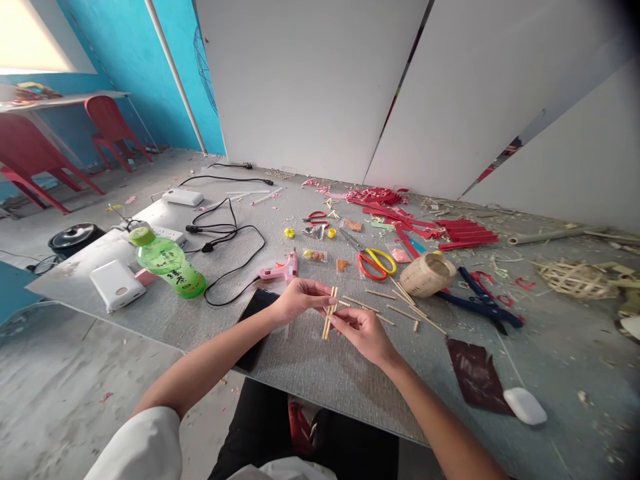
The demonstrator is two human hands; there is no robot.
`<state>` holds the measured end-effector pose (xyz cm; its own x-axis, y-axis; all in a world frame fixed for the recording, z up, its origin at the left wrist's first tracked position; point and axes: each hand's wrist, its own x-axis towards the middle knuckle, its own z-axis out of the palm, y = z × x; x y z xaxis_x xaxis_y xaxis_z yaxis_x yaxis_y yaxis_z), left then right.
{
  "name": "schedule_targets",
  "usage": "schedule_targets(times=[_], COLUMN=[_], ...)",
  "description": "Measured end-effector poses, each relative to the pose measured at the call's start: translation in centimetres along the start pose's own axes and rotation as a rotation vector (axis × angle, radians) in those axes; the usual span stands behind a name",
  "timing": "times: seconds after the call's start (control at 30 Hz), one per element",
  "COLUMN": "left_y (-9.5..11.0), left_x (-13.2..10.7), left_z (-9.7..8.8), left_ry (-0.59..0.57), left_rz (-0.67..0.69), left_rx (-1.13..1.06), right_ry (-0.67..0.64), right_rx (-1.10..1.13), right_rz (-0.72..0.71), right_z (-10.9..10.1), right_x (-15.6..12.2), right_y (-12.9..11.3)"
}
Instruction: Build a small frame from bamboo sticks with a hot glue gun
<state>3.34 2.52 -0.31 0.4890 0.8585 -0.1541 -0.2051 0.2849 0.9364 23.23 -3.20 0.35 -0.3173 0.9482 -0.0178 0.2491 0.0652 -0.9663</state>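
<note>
Pinching the sticks [329,313] mid-frame, we held them with left hand [299,298] and right hand [363,331]. Uneven grip risked them slipping askew.

Left hand [296,301] and wrist cover the middle of a dark flat slab [254,305] just left of the grip; unidentifiable. Fingers [317,292] hide part of the sticks [329,325], count unclear. Packets [315,255] just beyond the grip are too small to read; white object [631,327] far right of it is cut by the frame edge.

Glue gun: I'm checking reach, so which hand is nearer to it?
Left. The left hand is close beside the glue gun; the right hand is farther, to its right. Both hold sticks.
</note>
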Motion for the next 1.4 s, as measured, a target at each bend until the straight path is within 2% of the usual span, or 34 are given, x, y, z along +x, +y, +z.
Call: schedule_targets(times=[0.27, 0.43, 0.6, 0.73, 0.8, 0.9, 1.0, 1.1, 1.23, 1.4], left_y=[0.2, 0.8, 0.9, -0.8, -2.0, -3.4, -4.2, -4.8, -5.5, -5.8], left_x=[-0.1, -1.2, -4.1, -6.5, -7.3, -8.0, -8.1, -7.8, -7.2, -7.1], left_z=[0.2, 1.2, 4.1, 6.2, 6.6, 6.4, 5.7, 5.4, 5.3, 5.1], left_ry=[-0.006, -0.018, -0.133, -0.18, -0.138, -0.032, 0.07, 0.191, 0.269, 0.348], left_rz=[0.001, 0.04, 0.069, 0.033, 0.032, 0.126, 0.249, 0.245, 0.222, 0.242], left_rx=[0.016, 0.038, 0.195, 0.342, 0.427, 0.657, 0.984, 1.22, 1.244, 1.129], right_ry=[0.002, 0.057, 0.066, -0.024, -0.065, -0.091, -0.032, 0.023, -0.039, -0.061], right_rx=[-0.018, -0.039, -0.191, -0.227, -0.26, -0.363, -0.624, -0.901, -1.059, -1.035], right_rz=[-0.012, -0.027, -0.011, 0.074, 0.093, 0.077, -0.034, -0.152, -0.323, -0.52], right_z=[0.2, 0.5, -0.1, -0.4, -0.5, -1.1, -2.1, -3.0, -3.3, -3.6], right_x=[0.0, -0.7, -5.0, -8.9, -10.0, -10.4, -9.9, -8.9, -6.8, -4.0], right_y=[0.9, -0.1, -1.6, -1.2, -0.6, 0.1, 0.7, 1.2, 1.3, 1.6])
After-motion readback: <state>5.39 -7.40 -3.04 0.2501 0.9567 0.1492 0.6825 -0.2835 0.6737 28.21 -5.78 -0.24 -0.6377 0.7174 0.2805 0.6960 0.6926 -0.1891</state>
